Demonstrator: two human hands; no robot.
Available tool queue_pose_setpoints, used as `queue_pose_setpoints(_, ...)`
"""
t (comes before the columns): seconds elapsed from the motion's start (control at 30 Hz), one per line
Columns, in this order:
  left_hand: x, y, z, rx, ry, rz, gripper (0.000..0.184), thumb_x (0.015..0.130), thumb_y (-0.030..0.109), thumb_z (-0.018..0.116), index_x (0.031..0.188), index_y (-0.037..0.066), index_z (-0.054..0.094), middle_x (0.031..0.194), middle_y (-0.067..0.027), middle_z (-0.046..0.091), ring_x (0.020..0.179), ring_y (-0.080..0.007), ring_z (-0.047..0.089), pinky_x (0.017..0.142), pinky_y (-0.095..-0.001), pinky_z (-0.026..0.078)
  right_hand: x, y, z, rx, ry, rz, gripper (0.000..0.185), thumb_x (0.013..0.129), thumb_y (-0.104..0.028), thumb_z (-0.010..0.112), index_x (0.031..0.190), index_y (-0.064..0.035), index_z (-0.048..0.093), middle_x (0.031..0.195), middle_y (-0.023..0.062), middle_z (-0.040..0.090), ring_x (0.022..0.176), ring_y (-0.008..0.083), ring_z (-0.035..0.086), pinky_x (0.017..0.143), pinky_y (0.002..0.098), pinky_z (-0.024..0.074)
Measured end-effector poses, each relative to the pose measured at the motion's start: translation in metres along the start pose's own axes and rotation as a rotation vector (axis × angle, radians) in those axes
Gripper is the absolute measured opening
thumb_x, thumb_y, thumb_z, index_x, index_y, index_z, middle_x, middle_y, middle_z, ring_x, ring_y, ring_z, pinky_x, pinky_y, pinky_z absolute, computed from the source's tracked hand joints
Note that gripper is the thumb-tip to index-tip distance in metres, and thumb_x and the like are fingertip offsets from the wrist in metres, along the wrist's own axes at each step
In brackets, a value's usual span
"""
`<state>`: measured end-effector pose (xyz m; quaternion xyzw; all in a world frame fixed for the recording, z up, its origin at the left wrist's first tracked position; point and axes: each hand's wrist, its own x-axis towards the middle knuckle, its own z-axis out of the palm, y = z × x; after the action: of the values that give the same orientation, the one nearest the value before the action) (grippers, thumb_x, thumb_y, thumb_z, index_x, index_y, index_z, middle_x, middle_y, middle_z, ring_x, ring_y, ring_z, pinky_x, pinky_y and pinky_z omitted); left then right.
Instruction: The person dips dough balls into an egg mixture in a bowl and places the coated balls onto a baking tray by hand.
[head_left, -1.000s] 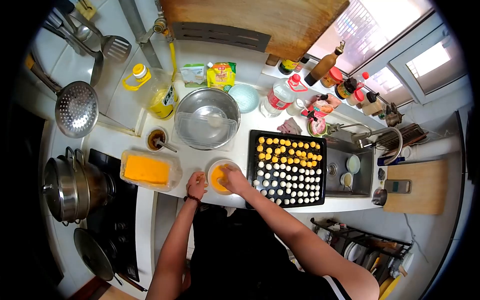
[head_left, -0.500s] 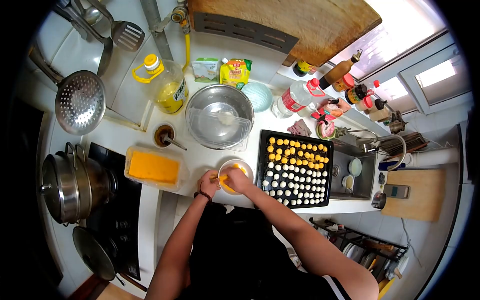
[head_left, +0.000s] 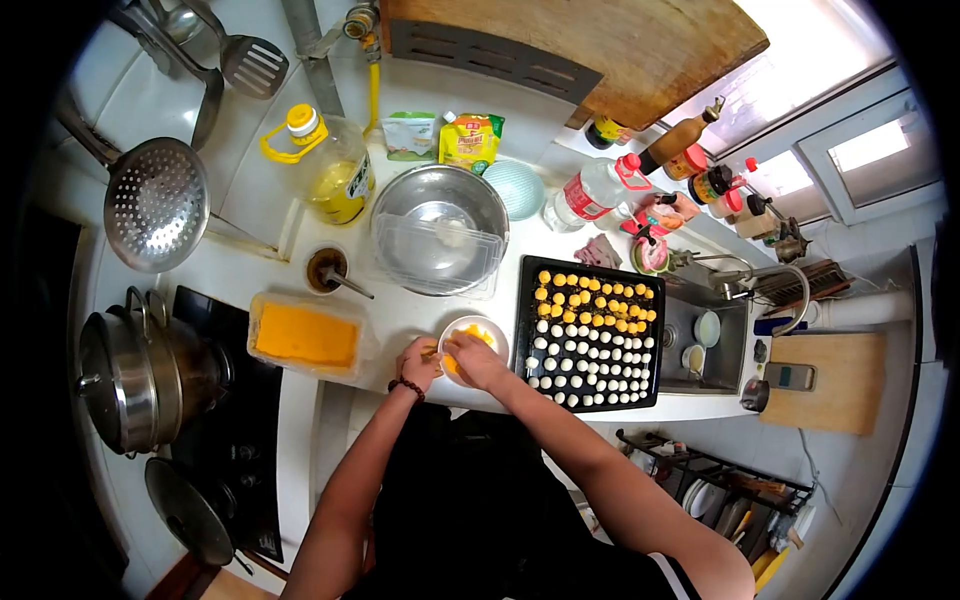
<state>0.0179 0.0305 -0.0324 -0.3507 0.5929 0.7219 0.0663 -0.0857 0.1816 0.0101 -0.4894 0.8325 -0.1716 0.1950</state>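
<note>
A small white bowl with orange-yellow stuff inside stands at the counter's front edge. My right hand reaches over it, fingers bent down into the bowl; what they hold is hidden. At the bowl's left rim is my left hand, its fingers curled round something too small to make out. Right of the bowl, a black tray bears rows of orange balls at the back and white balls at the front. To the left lies a clear container with an orange block.
Behind the bowl are a steel bowl with a clear lid on it and a small cup with a handle sticking out. An oil jug, a water bottle, a sink and a steel pot stand around.
The view has shifted, so the counter sits further right. My left hand has moved from beside the bowl to its rim, close to my right hand, and its fingers have curled in.
</note>
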Motion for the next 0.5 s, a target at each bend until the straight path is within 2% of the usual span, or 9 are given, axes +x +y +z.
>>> queue_pose_setpoints(0.07, -0.005, 0.010, -0.001, 0.036, -0.006, -0.002, 0.033, 0.091, -0.005, 0.065, 0.122, 0.006, 0.059, 0.115, -0.0118, 0.065, 0.097, -0.0243, 0.069, 0.074, -0.0399, 0.065, 0.012, 0.003, 0.008, 0.100, -0.135, 0.027, 0.042, 0.076, -0.006, 0.070, 0.117, -0.0011, 0.065, 0.125, 0.0173, 0.060, 0.123, 0.0360, 0.056, 0.106, 0.0436, 0.0452)
queue_pose_setpoints(0.1, -0.005, 0.011, 0.000, 0.078, 0.001, -0.005, 0.033, 0.091, -0.005, 0.065, 0.121, 0.006, 0.059, 0.116, -0.0121, 0.065, 0.097, -0.0246, 0.069, 0.075, -0.0401, 0.065, 0.012, 0.006, 0.007, 0.151, -0.093, -0.008, 0.035, 0.076, -0.007, 0.070, 0.110, -0.0012, 0.068, 0.117, 0.0194, 0.064, 0.113, 0.0378, 0.061, 0.100, 0.0440, 0.0492)
queue_pose_setpoints(0.23, -0.005, 0.012, 0.002, 0.086, 0.015, -0.030, 0.033, 0.091, -0.005, 0.065, 0.121, 0.007, 0.060, 0.115, -0.0122, 0.065, 0.096, -0.0250, 0.069, 0.074, -0.0407, 0.065, 0.012, 0.020, -0.008, 0.264, -0.143, 0.003, 0.035, 0.075, -0.006, 0.070, 0.110, -0.0025, 0.068, 0.108, 0.0216, 0.066, 0.104, 0.0400, 0.064, 0.095, 0.0446, 0.0517)
queue_pose_setpoints(0.3, -0.005, 0.005, 0.003, 0.030, 0.017, -0.036, 0.032, 0.091, -0.004, 0.065, 0.121, 0.007, 0.060, 0.114, -0.0120, 0.065, 0.096, -0.0251, 0.069, 0.074, -0.0408, 0.065, 0.003, 0.017, -0.037, 0.235, -0.107, 0.058, 0.035, 0.071, -0.003, 0.076, 0.105, -0.0041, 0.069, 0.106, 0.0189, 0.068, 0.101, 0.0390, 0.065, 0.093, 0.0451, 0.0517)
queue_pose_setpoints(0.33, -0.004, 0.004, 0.003, -0.017, 0.014, -0.040, 0.032, 0.091, -0.004, 0.064, 0.121, 0.008, 0.060, 0.113, -0.0118, 0.065, 0.095, -0.0252, 0.069, 0.074, -0.0409, 0.065, -0.001, 0.016, -0.043, 0.231, -0.109, 0.059, 0.035, 0.071, -0.003, 0.076, 0.105, -0.0041, 0.069, 0.106, 0.0189, 0.068, 0.101, 0.0390, 0.065, 0.093, 0.0451, 0.0517)
queue_pose_setpoints(0.4, -0.005, 0.005, 0.004, -0.019, 0.014, -0.040, 0.032, 0.091, -0.005, 0.064, 0.120, 0.008, 0.060, 0.113, -0.0117, 0.065, 0.095, -0.0251, 0.069, 0.074, -0.0410, 0.065, -0.008, 0.015, -0.057, 0.178, -0.254, 0.087, 0.036, 0.073, -0.005, 0.076, 0.108, -0.0041, 0.069, 0.115, 0.0191, 0.067, 0.105, 0.0382, 0.065, 0.094, 0.0444, 0.0520)
queue_pose_setpoints(0.5, -0.004, 0.011, 0.005, -0.023, 0.018, -0.054, 0.033, 0.091, -0.005, 0.064, 0.121, 0.008, 0.059, 0.114, -0.0124, 0.065, 0.094, -0.0246, 0.069, 0.073, -0.0411, 0.065, -0.017, 0.000, -0.065, 0.050, -0.137, 0.131, 0.039, 0.073, -0.006, 0.076, 0.111, -0.0048, 0.069, 0.121, 0.0192, 0.065, 0.106, 0.0373, 0.065, 0.095, 0.0441, 0.0521)
